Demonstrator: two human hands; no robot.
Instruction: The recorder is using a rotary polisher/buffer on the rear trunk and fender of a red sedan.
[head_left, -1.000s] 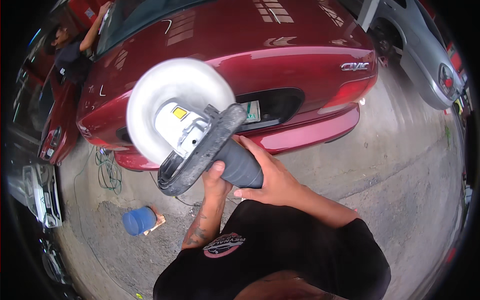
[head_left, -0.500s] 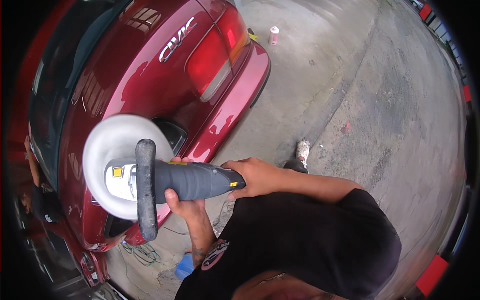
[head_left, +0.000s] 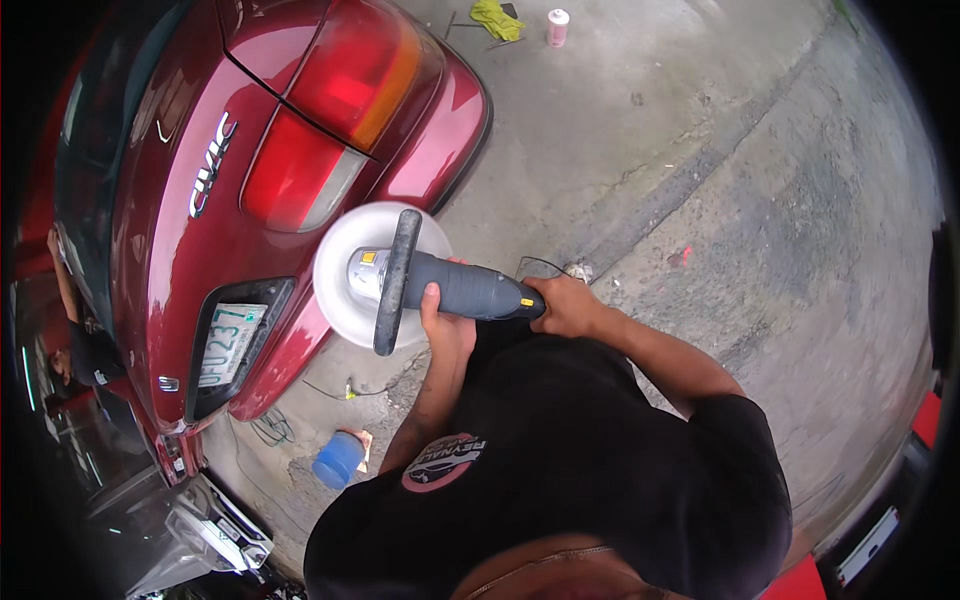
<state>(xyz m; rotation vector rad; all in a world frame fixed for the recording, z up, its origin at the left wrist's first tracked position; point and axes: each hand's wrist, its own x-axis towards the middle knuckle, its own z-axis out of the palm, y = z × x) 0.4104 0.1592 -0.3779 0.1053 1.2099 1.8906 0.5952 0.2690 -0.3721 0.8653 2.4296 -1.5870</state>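
Note:
My two hands hold a dark grey polisher (head_left: 455, 286) with a white round pad (head_left: 335, 300) and a black bail handle (head_left: 397, 285). My left hand (head_left: 445, 325) cups the tool's body from below, thumb up along its side. Around the rear end closes my right hand (head_left: 566, 307). The pad overlaps the rear bumper of a dark red car (head_left: 170, 250) in view; whether it touches the paint I cannot tell. Above the pad is the red and orange tail light (head_left: 305, 175), and left of it the license plate (head_left: 230, 345).
At the far left another person (head_left: 95, 350) reaches an arm to the car. A blue bucket (head_left: 338, 460) and a coiled green cord (head_left: 273, 427) lie on the concrete floor (head_left: 700, 150). Farther off are a pinkish-white bottle (head_left: 557, 28) and a yellow-green cloth (head_left: 497, 18).
The polisher has shifted right and away from the trunk lid, toward my body. Its pad, blurred before, now looks sharper. The view has turned, showing more of the plate and bucket.

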